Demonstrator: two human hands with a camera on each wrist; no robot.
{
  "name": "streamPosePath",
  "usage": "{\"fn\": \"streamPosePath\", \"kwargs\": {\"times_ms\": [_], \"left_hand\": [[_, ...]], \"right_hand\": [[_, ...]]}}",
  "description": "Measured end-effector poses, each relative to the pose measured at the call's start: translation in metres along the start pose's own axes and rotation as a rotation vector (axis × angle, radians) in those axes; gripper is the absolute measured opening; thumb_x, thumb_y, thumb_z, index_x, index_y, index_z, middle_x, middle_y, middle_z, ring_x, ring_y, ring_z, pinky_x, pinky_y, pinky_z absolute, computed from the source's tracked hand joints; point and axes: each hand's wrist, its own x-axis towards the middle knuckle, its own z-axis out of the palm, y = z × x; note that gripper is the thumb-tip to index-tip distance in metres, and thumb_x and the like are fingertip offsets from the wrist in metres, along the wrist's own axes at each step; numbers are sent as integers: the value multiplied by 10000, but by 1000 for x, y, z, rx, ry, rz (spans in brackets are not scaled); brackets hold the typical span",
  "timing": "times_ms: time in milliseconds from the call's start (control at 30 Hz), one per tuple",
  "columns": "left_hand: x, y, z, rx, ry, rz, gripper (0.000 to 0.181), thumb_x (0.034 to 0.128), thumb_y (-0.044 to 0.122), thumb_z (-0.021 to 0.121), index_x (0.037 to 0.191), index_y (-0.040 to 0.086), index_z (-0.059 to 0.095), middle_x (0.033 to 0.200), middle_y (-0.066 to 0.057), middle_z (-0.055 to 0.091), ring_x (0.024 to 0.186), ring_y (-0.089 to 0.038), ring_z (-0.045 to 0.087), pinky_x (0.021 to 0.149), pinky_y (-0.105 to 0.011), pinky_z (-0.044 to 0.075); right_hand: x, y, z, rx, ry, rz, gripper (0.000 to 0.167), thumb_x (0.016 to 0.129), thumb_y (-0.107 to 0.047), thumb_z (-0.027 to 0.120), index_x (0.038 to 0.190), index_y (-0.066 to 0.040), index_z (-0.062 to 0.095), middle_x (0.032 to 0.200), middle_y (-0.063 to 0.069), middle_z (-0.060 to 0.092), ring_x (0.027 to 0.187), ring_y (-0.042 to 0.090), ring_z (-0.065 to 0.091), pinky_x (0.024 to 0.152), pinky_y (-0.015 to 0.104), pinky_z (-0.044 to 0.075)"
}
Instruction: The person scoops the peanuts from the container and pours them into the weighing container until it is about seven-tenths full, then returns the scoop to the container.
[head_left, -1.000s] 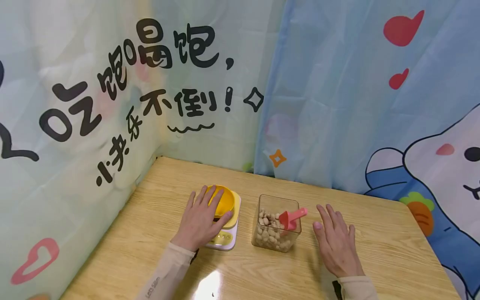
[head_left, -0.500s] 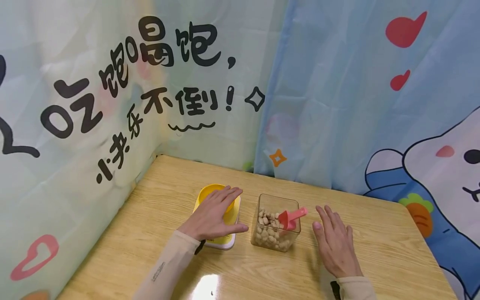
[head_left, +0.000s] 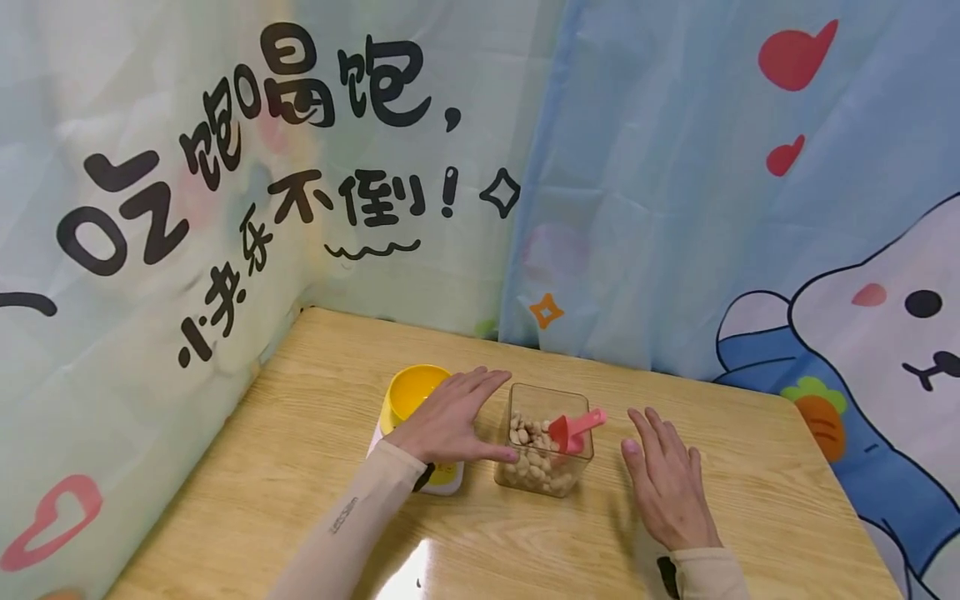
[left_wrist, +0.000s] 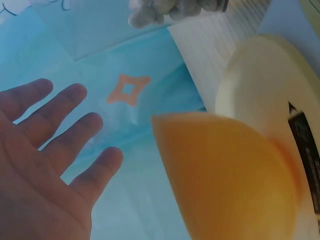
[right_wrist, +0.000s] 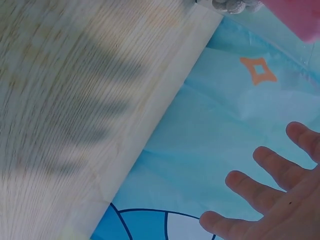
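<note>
Nearest, two beige sleeves (head_left: 341,527) reach in from the bottom edge, a dark band showing at each wrist. Ahead of them, the left hand (head_left: 453,421) is released, its fingers extended and its thumb held apart; the right hand (head_left: 670,487), well to its right, is also released, palm turned inward with loosely straight fingers. Partly hidden beneath the left hand and forearm, in the head view, is a kitchen scale (head_left: 447,478) in white and yellow. Between the two hands stands a clear, squarish container (head_left: 550,397), just right of the left hand's thumb; whether the thumb touches it cannot be told. Inside are pale, pebble-like pieces (head_left: 529,433) and a pink scoop (head_left: 588,422), its handle slanting up towards the right hand. Just beyond the left hand, to its left, a yellow bowl (head_left: 411,388) rests on the scale. All of these stand on a wood-grain tabletop (head_left: 318,383). Farthest off, past both hands, hangs a pale blue curtain (head_left: 637,208) with black Chinese lettering (head_left: 378,196) and a cartoon rabbit (head_left: 877,325).
</note>
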Motion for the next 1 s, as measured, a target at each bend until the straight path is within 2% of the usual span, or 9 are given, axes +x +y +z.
{"fn": "streamPosePath", "kwargs": {"times_ms": [100, 200, 333, 500, 600, 800, 900, 1000], "left_hand": [[7, 2, 3, -12, -13, -13, 1148, 747, 815, 666, 1623, 201, 250, 1641, -24, 308, 1508, -243, 270, 1218, -446, 229], [13, 5, 7, -60, -50, -39, 1198, 722, 818, 689, 1632, 201, 214, 1648, -36, 292, 1506, -245, 277, 1213, -439, 248], [21, 10, 10, -102, -99, -68, 1247, 702, 819, 708, 1639, 185, 182, 1643, -55, 300, 1488, -254, 316, 1198, -434, 287], [25, 12, 11, -120, -118, -79, 1191, 726, 747, 755, 1631, 184, 225, 1594, -73, 385, 1442, -253, 390, 1170, -422, 339], [25, 12, 11, -143, -125, -90, 1162, 729, 717, 776, 1626, 200, 247, 1577, -72, 408, 1421, -254, 417, 1153, -421, 366], [29, 13, 10, -135, -133, -97, 1156, 720, 724, 778, 1617, 205, 267, 1555, -63, 433, 1388, -250, 452, 1135, -415, 389], [29, 14, 10, -138, -146, -93, 1156, 721, 729, 773, 1618, 208, 264, 1568, -61, 419, 1413, -254, 426, 1149, -422, 371], [28, 15, 11, -140, -159, -91, 1159, 720, 750, 758, 1619, 214, 261, 1584, -58, 400, 1438, -258, 397, 1160, -433, 355]], "right_hand": [[-1, 0, -2, 0, 7, -5, 459, 1106, -253, 405, 1490, -5, 450, 1517, 315, 385, 1365, 584, 311, 978, 743, 206], [-1, 0, -4, 0, 4, -13, 462, 1101, -266, 425, 1483, -8, 460, 1492, 299, 430, 1351, 568, 346, 982, 729, 229], [0, 1, -9, 5, -28, -32, 471, 1090, -271, 465, 1483, -12, 455, 1427, 286, 506, 1290, 516, 444, 968, 700, 292], [8, 1, -22, -20, -84, -66, 502, 1072, -305, 525, 1477, -14, 462, 1417, 268, 531, 1266, 488, 491, 1003, 685, 346], [16, -3, -33, -55, -133, -99, 518, 1049, -344, 571, 1460, -37, 497, 1404, 234, 560, 1257, 464, 517, 1024, 680, 359], [39, -23, -58, -118, -225, -183, 584, 965, -434, 686, 1418, -84, 571, 1356, 169, 624, 1212, 421, 574, 1019, 642, 405], [50, -33, -65, -146, -272, -235, 595, 914, -457, 744, 1389, -124, 612, 1318, 122, 656, 1153, 365, 623, 971, 594, 471], [59, -41, -67, -171, -323, -289, 582, 870, -459, 791, 1346, -153, 656, 1255, 68, 689, 1057, 283, 666, 867, 515, 544]]}}
